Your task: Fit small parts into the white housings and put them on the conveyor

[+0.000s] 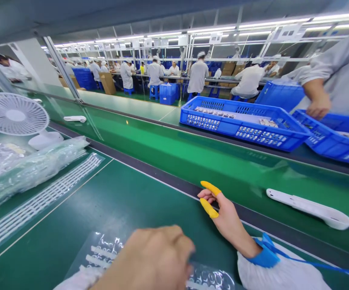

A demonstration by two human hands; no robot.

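Note:
My left hand (156,259) is low in the middle of the view, its back towards me and its fingers curled down and blurred. It rests on a clear sheet (102,251) that carries small white parts. My right hand (223,213) reaches towards the edge of the green conveyor belt (192,157), with yellow finger cots on the thumb and a finger. Those fingers are spread, with nothing between them. A blue strap (263,253) circles that wrist. The nearest item to my right hand is a long white plastic part (310,207) lying on the belt further right.
A white desk fan (14,114) and a heap of clear plastic bags (26,169) sit at the left, beside a long strip sheet (41,197). Blue crates (241,123) line the far side of the belt; a co-worker's hand (318,104) hangs over one. Another white part (74,119) lies far left.

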